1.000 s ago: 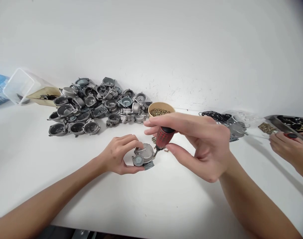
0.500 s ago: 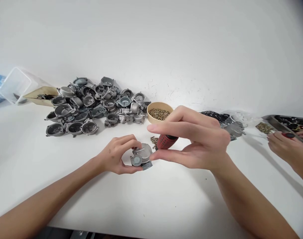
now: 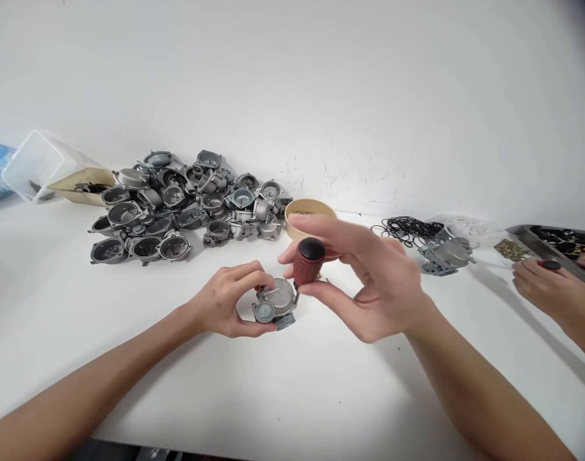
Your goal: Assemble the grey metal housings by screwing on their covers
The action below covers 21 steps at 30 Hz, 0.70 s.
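My left hand (image 3: 234, 299) is closed around a small grey metal carburetor (image 3: 280, 298), steadying it on the white table. A short screwdriver (image 3: 307, 264) with a red handle and black end cap is held between the thumb and fingers of my right hand (image 3: 376, 282). It stands almost upright, and its shaft reaches down to the right edge of the carburetor. Whether the tip sits in a screw is too small to tell. Behind my right hand is a round tan bowl (image 3: 292, 224) of brass-coloured screws, partly hidden by my fingers.
A heap of grey carburetor parts (image 3: 172, 205) lies at the back left, beside a tan box (image 3: 88, 176) and a clear plastic bin (image 3: 37, 166). Black rubber rings (image 3: 407, 229) and another carburetor (image 3: 448, 253) are at right. A co-worker's hand (image 3: 544, 285) holds a tool near a metal tray (image 3: 532, 240).
My right hand has tilted the screwdriver upright and shifted it slightly left, onto the carburetor's right edge. My left hand and the carburetor have barely moved.
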{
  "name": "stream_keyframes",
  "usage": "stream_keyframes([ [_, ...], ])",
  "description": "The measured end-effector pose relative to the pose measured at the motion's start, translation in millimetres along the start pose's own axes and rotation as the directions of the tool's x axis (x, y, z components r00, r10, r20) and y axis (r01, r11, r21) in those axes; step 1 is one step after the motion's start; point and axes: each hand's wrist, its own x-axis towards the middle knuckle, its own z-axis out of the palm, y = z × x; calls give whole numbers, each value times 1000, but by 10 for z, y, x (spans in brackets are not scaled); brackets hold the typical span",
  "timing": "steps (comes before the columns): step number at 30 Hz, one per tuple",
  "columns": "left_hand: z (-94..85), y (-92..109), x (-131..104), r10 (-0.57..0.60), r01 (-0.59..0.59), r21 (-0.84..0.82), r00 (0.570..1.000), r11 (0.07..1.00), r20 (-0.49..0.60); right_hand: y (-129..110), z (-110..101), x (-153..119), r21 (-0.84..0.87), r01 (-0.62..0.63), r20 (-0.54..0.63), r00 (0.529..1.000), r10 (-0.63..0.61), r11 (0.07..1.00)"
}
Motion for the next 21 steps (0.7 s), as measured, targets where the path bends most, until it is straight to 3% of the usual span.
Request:
stream_keyframes([
  [6,22,-10,-11,8,-8,-3,1000,1000,-19,81,22,-58,-119,9,-58,998,-16,993],
  [10,42,-19,-13,26,-25,7,998,1000,-50,20,-66,-47,76,-39,78,996,33,996],
  [13,42,-27,-10,32,-31,17,998,999,-63,-7,-58,-11,143,-51,51,998,44,988],
  [17,33,-32,-11,18,-17,29,999,999,-43,5,15,8,48,-54,-21,998,56,997],
  [21,38,-31,-26,-16,17,46,999,999,-35,16,38,-18,-105,-36,22,999,39,994],
])
